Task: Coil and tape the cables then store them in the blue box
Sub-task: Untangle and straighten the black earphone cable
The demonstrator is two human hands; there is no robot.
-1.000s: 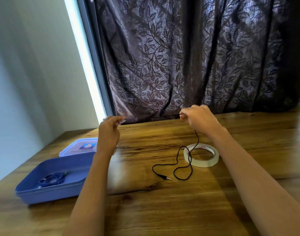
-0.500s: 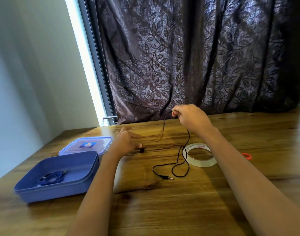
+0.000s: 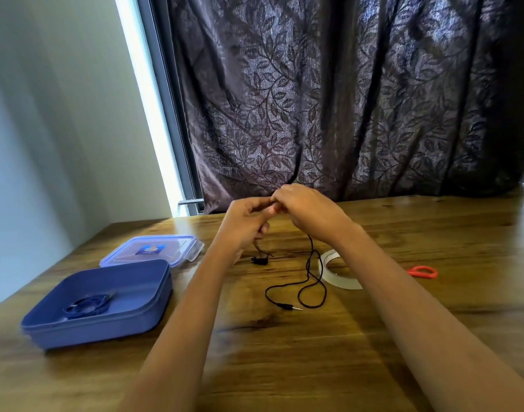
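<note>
Over the wooden table [image 3: 314,352], my left hand [image 3: 244,224] and right hand [image 3: 306,208] meet, fingers pinched closed on the black cable [image 3: 309,281].

A room in a home, it seems: a wooden counter [image 3: 314,352] stands against a window [image 3: 153,114] hung with a dark leaf-patterned curtain [image 3: 343,99], beside a plain painted wall [image 3: 46,114].
</note>
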